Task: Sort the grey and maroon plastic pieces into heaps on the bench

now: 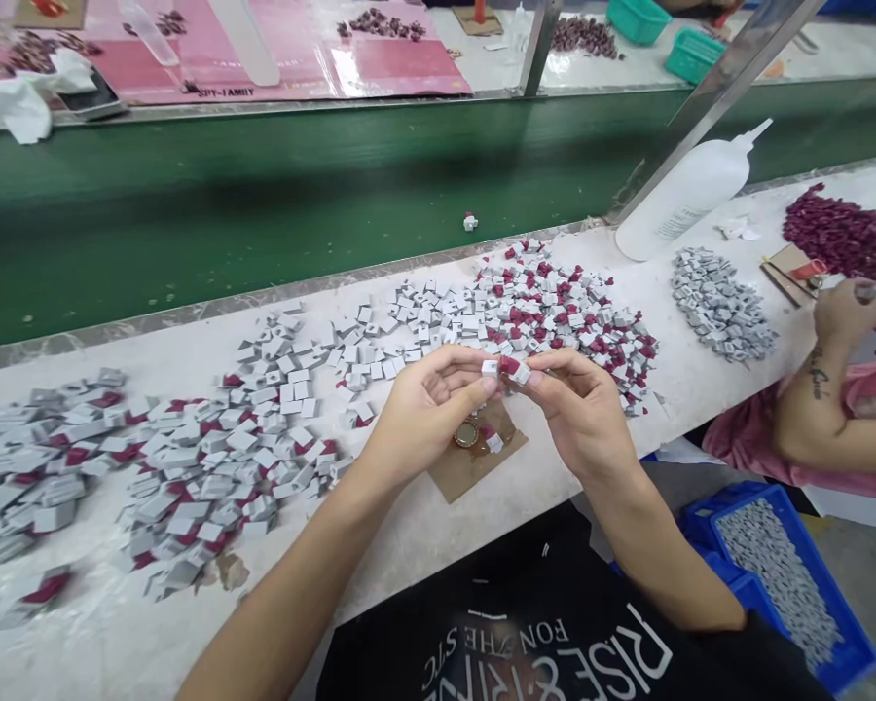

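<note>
My left hand (438, 404) pinches a small pale grey block (490, 369) between thumb and fingertips. Close beside it, my right hand (580, 404) holds a small grey and dark red piece (515, 370). The two pieces are almost end to end; whether they touch I cannot tell. Below my hands lies a brown cardboard square (456, 477) with a small round cap (465, 433) and another grey and red piece (494, 442) on it. Behind my hands spreads a pile of grey and red pieces (547, 302), with loose grey blocks (365, 341) to its left.
More grey and red pieces (190, 467) cover the table's left side. A white squeeze bottle (682, 200) leans by a metal post (708, 107). A co-worker's arm (818, 389) is at the right, near grey blocks (722, 304). Blue crates (839, 594) stand below.
</note>
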`<state>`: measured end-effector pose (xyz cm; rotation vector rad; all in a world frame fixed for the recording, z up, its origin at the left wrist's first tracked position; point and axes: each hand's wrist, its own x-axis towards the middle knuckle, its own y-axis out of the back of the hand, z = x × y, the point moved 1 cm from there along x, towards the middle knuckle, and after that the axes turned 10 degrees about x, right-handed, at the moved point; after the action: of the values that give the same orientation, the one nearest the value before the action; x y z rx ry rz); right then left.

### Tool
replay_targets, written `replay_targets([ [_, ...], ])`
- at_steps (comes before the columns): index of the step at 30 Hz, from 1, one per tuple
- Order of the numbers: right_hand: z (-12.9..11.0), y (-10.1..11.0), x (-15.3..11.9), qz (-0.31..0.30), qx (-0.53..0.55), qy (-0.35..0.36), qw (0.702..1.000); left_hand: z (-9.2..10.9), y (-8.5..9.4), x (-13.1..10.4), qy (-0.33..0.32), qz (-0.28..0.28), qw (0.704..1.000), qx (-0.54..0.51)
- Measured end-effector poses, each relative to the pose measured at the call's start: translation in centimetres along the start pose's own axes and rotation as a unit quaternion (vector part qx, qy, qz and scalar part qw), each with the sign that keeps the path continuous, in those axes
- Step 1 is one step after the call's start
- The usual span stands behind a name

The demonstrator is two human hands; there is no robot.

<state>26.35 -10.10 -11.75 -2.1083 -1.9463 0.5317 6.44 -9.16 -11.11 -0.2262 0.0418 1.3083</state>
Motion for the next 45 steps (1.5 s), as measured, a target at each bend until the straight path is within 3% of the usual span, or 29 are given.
replay_targets([
  [6, 0.0, 0.1, -0.1, -0.023, -0.038, 0.01, 0.999, -0.3, 0.0, -0.1, -0.001, 0.005, 1.0, 0.014],
  [14, -1.6, -0.2, 0.2, -0.116, -0.098, -0.023, 0.988, 0.4, 0.7, -0.8, -0.007, -0.034, 0.997, 0.064],
  [20, -1.0, -1.0, 1.7, -0.144, -0.104, -0.026, 0.984, 0.7, 1.8, -0.1, -0.027, -0.024, 0.991, 0.127],
  [23, -0.5, -2.4, 4.6, -0.184, -0.156, -0.036, 0.97, 1.2, 4.1, 2.0, -0.046, -0.015, 0.98, 0.194],
  [25, -0.4, -4.0, 7.9, -0.172, -0.243, -0.011, 0.955, 1.8, 6.6, 4.3, -0.046, 0.032, 0.965, 0.256],
  [27, -0.1, -6.2, 12.0, -0.103, -0.375, 0.034, 0.921, 2.4, 9.5, 7.1, -0.028, 0.149, 0.933, 0.326],
  [28, 0.2, -7.4, 14.2, -0.067, -0.459, 0.046, 0.885, 2.5, 10.9, 8.5, -0.005, 0.219, 0.909, 0.355],
  [30, 1.3, -10.0, 18.2, -0.053, -0.5, 0.04, 0.864, 2.5, 13.6, 11.1, 0.052, 0.295, 0.871, 0.389],
  [33, 3.6, -13.4, 22.4, -0.055, -0.535, 0.019, 0.843, 2.0, 16.7, 14.1, 0.107, 0.339, 0.845, 0.399],
  [37, 5.7, -15.6, 24.7, -0.075, -0.551, 0.014, 0.831, 1.8, 19.1, 15.7, 0.155, 0.368, 0.815, 0.42],
  [39, 5.7, -15.6, 24.8, -0.1, -0.537, 0.023, 0.837, 2.0, 19.3, 15.5, 0.157, 0.373, 0.804, 0.436],
  [42, 4.8, -14.3, 23.6, -0.139, -0.5, 0.04, 0.854, 2.0, 18.2, 14.3, 0.132, 0.378, 0.792, 0.462],
  [45, 3.4, -11.6, 20.4, -0.182, -0.421, 0.06, 0.887, 1.2, 15.8, 12.7, 0.031, 0.272, 0.839, 0.471],
])
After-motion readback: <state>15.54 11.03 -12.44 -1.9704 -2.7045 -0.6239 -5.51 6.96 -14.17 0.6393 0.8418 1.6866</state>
